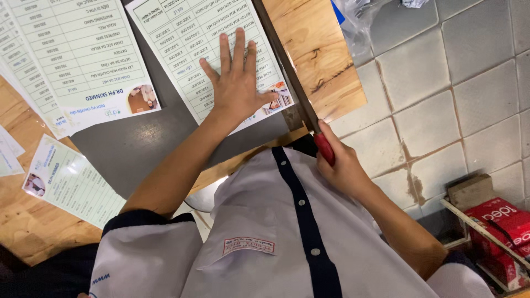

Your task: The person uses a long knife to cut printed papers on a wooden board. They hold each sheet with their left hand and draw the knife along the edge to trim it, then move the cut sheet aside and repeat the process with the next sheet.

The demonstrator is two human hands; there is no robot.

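Left hand (pixel 237 83) flat, fingers spread on glossy printed sheet (pixel 204 60), right hand (pixel 342 165) clenched round red cutter handle (pixel 324 148) — grey board.

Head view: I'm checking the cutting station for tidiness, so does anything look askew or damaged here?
The printed sheet under the left hand lies at an angle to the trimmer blade arm, whose red handle the right hand grips. The floor tiles show dark stained, worn grout. Nothing is spilled.
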